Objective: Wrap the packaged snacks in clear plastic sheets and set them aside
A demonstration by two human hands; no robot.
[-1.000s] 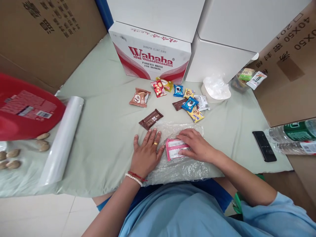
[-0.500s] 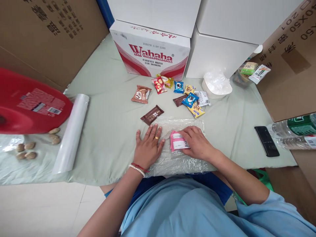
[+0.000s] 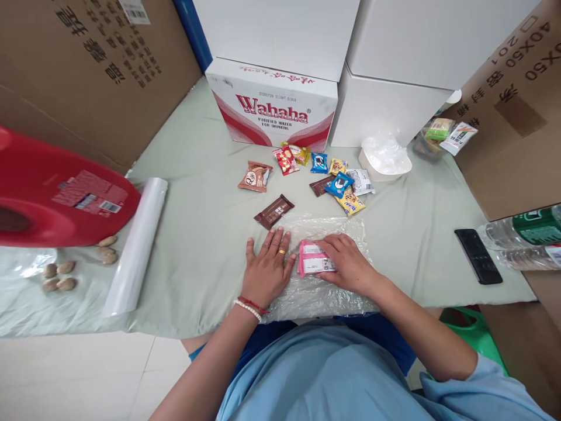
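A sheet of clear plastic film (image 3: 337,298) lies crinkled on the cloth-covered table in front of me. On it rests a pink and white snack packet (image 3: 312,260), label up, and it looks like more than one layer. My right hand (image 3: 348,263) grips the packet's right side, fingers curled over its edge. My left hand (image 3: 268,266) lies flat with fingers apart on the film's left edge. Just beyond its fingertips is a brown wrapped snack bar (image 3: 274,211).
Several wrapped snacks (image 3: 339,184) lie farther back before a Wahaba-style water carton (image 3: 272,111). A white bowl (image 3: 385,166) holds crumpled plastic. At left are a film roll (image 3: 138,245), a red jug (image 3: 65,193) and walnuts (image 3: 59,276); at right, a phone (image 3: 477,256) and bottles (image 3: 526,228).
The whole view has shifted a little with my head. My right hand and the pink packet have moved slightly left, closer to my left hand, which stays flat.
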